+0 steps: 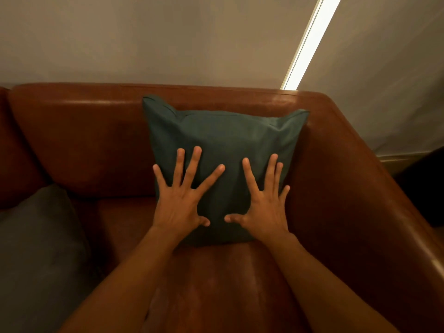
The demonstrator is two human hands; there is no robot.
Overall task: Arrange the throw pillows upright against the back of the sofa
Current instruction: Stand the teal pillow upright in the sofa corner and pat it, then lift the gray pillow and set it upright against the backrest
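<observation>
A teal throw pillow [223, 138] stands upright against the backrest of a brown leather sofa [91, 131], close to the sofa's right arm. My left hand [182, 200] lies flat on the pillow's lower left face with fingers spread. My right hand [264, 203] presses flat on its lower right face, fingers also spread. Neither hand grips anything. A grey pillow [40, 248] lies on the seat at the left, partly cut off by the frame edge.
The sofa's right arm [360, 188] rises beside the teal pillow. Behind the sofa hang window blinds [168, 39] with a bright strip of light [310, 42]. Bare seat leather [216, 284] shows between my forearms.
</observation>
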